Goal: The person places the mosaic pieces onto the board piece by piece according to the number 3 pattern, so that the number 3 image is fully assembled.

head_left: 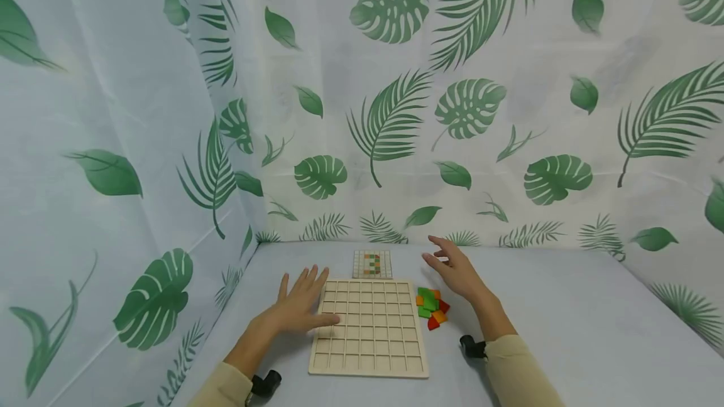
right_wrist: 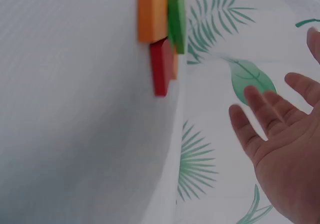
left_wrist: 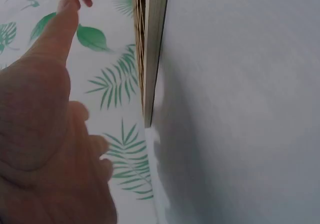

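A pale wooden grid board (head_left: 375, 333) with square recesses lies on the table. Over its left edge my left hand (head_left: 300, 308) spreads its fingers, the thumb reaching across the left column of squares; it holds nothing. Right of the board is a small pile of green, orange and red tiles (head_left: 428, 299). My right hand (head_left: 457, 272) is raised just beyond and to the right of that pile, fingers loosely extended and holding nothing. In the right wrist view a red tile (right_wrist: 161, 67) sits at the pile's edge, apart from the right hand (right_wrist: 287, 134).
Behind the board lies a small card (head_left: 372, 264) printed with a grid and a coloured pattern. The pale table (head_left: 588, 325) stretches to the right. White leaf-printed curtains (head_left: 390, 193) rise at the back and left. Each wrist carries a black camera (head_left: 472, 347).
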`<state>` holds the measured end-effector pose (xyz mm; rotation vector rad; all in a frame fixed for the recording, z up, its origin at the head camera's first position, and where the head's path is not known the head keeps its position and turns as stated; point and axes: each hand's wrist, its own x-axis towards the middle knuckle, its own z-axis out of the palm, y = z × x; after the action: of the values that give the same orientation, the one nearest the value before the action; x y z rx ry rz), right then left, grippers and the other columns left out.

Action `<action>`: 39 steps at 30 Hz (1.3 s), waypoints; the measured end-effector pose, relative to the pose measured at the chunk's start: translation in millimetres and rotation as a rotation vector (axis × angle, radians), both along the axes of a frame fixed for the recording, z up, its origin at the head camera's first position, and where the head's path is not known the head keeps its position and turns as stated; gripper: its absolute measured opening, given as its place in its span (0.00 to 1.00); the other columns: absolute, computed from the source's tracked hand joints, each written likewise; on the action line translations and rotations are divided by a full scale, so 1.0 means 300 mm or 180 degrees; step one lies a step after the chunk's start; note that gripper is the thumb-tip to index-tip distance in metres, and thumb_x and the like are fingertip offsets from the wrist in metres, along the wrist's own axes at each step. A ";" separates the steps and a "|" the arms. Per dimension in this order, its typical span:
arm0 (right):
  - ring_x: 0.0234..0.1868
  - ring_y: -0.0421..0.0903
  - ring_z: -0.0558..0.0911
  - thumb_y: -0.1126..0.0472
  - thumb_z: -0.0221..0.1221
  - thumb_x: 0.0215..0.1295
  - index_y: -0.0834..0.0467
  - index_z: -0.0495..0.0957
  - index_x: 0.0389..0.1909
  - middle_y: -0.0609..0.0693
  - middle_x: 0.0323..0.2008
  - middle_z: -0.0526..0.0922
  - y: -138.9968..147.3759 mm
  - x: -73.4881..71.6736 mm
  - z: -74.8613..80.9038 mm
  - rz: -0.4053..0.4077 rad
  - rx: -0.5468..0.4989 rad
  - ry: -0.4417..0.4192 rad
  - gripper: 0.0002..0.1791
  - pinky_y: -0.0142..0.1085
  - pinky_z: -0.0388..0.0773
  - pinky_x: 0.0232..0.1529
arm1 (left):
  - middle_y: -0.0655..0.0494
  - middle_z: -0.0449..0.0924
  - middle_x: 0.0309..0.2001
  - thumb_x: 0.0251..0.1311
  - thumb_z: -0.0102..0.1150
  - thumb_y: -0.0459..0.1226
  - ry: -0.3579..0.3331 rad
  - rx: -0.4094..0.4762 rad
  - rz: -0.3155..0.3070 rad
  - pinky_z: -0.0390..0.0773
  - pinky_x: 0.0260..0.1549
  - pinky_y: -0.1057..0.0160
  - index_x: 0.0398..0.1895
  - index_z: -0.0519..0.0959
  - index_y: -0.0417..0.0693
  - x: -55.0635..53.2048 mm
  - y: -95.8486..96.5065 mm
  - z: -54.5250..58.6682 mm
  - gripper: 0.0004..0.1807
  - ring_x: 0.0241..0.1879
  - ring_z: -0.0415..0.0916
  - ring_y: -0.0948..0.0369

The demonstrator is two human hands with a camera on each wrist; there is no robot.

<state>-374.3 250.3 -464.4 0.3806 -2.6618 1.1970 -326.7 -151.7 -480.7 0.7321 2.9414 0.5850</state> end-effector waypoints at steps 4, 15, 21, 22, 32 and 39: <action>0.66 0.61 0.77 0.40 0.56 0.77 0.53 0.64 0.78 0.59 0.76 0.67 0.019 0.013 -0.010 -0.0009 0.0000 0.0052 0.36 0.58 0.79 0.62 | 0.39 0.38 0.85 0.55 0.65 0.71 -0.0367 -0.0042 -0.0088 0.29 0.75 0.26 0.86 0.41 0.51 0.030 -0.036 0.000 0.67 0.84 0.36 0.39; 0.58 0.55 0.78 0.42 0.59 0.76 0.55 0.73 0.72 0.59 0.66 0.79 0.050 0.031 -0.029 -0.0015 0.0202 -0.0213 0.31 0.52 0.81 0.57 | 0.37 0.37 0.85 0.35 0.80 0.69 -0.0817 -0.0310 -0.0280 0.39 0.76 0.26 0.86 0.43 0.54 0.045 -0.091 -0.005 0.78 0.84 0.35 0.38; 0.49 0.50 0.77 0.48 0.62 0.74 0.58 0.80 0.64 0.56 0.57 0.84 0.062 0.028 -0.051 0.0018 0.0356 -0.0476 0.25 0.39 0.79 0.47 | 0.37 0.35 0.85 0.34 0.81 0.68 -0.0795 -0.0435 -0.0313 0.39 0.77 0.27 0.86 0.44 0.53 0.049 -0.086 -0.012 0.79 0.84 0.34 0.38; 0.48 0.49 0.77 0.48 0.62 0.74 0.58 0.81 0.63 0.55 0.55 0.84 0.064 0.028 -0.055 0.0016 0.0358 -0.0519 0.24 0.38 0.78 0.46 | 0.37 0.35 0.85 0.34 0.81 0.68 -0.0799 -0.0449 -0.0308 0.38 0.77 0.28 0.86 0.44 0.53 0.050 -0.084 -0.013 0.79 0.84 0.34 0.38; 0.43 0.48 0.77 0.55 0.65 0.72 0.58 0.86 0.54 0.51 0.46 0.84 0.070 0.024 -0.075 0.0040 0.0471 -0.0748 0.15 0.37 0.77 0.42 | 0.39 0.36 0.85 0.34 0.81 0.69 -0.0825 -0.0525 -0.0247 0.39 0.78 0.29 0.86 0.44 0.55 0.058 -0.081 -0.009 0.79 0.84 0.34 0.40; 0.40 0.47 0.76 0.59 0.69 0.66 0.58 0.88 0.47 0.48 0.40 0.84 0.080 0.035 -0.076 0.0076 0.0603 -0.0758 0.11 0.37 0.75 0.38 | 0.40 0.37 0.85 0.34 0.81 0.69 -0.0821 -0.0555 -0.0283 0.41 0.77 0.29 0.86 0.44 0.57 0.055 -0.075 -0.006 0.78 0.84 0.35 0.39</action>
<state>-363.9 274.2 -487.3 0.3169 -2.9959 1.0590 -310.3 -174.2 -482.5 0.7056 2.6658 0.3778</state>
